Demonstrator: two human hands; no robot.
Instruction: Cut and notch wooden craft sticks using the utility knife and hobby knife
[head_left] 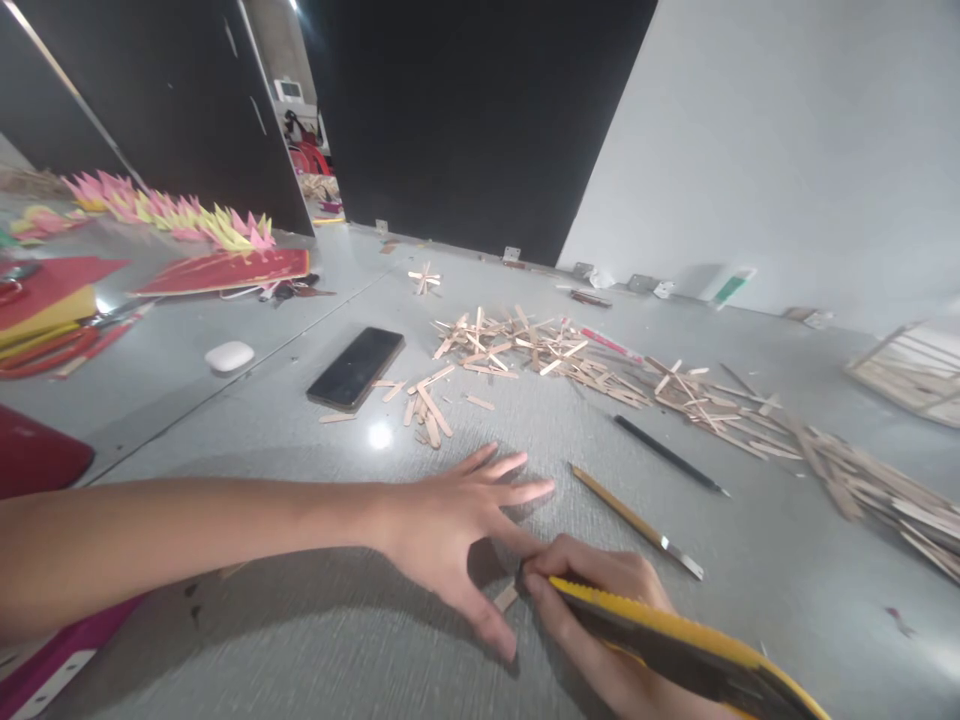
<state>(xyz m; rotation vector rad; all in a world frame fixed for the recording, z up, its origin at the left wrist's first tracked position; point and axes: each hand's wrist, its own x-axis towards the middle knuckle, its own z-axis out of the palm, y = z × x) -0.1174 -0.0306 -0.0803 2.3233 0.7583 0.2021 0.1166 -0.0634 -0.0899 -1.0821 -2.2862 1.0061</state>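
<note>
My left hand (450, 530) lies with fingers spread on the grey surface, its thumb and index finger on either side of a small wooden stick piece (507, 598). Whether the index fingertip presses on that piece is hidden by my other hand. Closed around a yellow and black utility knife (660, 635), my right hand (600, 570) holds the knife's front end down at the stick piece. The blade itself cannot be made out. A craft knife with a wooden-coloured handle (622, 508) and a black pen-like tool (664, 450) lie beyond my right hand.
Cut stick pieces lie in a loose pile (517, 340), with longer wooden strips (885, 470) at the right. A phone (357, 368) and a white earbud case (229, 356) lie at the left. Farther left are scissors (82, 335) and folded pink and yellow paper (180, 212).
</note>
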